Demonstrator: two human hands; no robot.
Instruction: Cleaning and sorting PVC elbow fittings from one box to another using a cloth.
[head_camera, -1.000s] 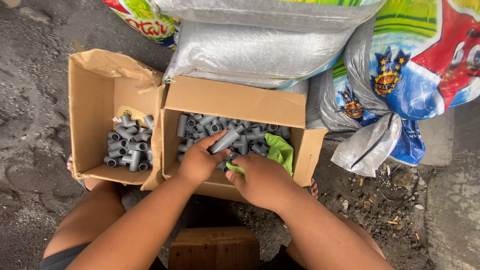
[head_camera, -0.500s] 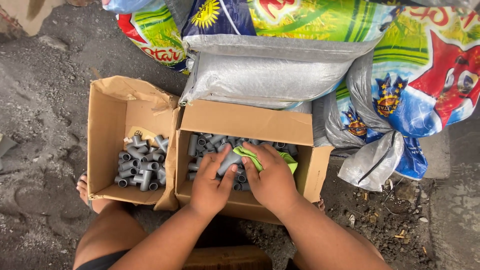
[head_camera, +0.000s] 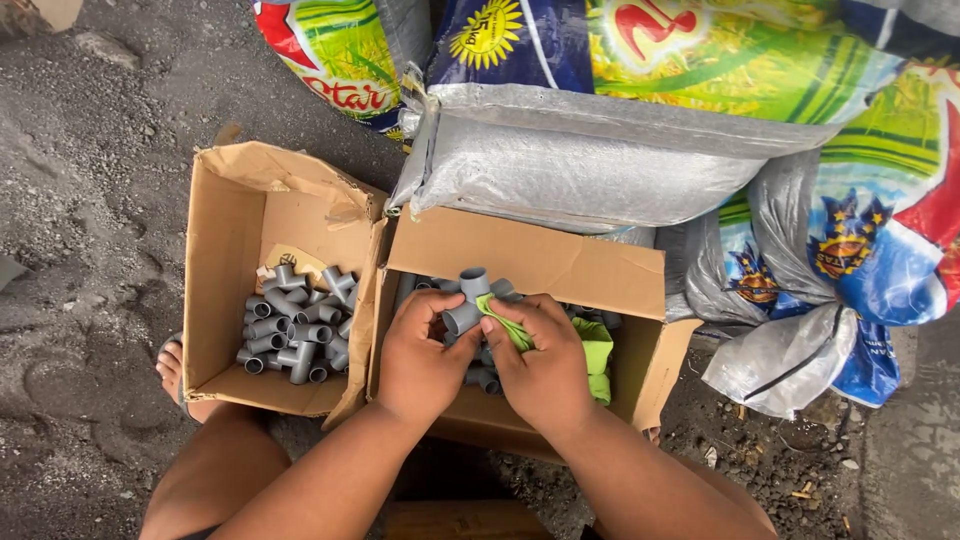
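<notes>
At frame centre, the left hand (head_camera: 420, 350) is gripping a grey pipe fitting (head_camera: 466, 303) above the right-hand cardboard box (head_camera: 520, 255), its long axis tilting up-right, while the right hand (head_camera: 545, 365), equally near, is pressing a green cloth (head_camera: 510, 328) against it.

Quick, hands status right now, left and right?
Left hand: closed on a grey pipe fitting, held above the right-hand box.
Right hand: closed on a green cloth, pressing it against the fitting.
</notes>
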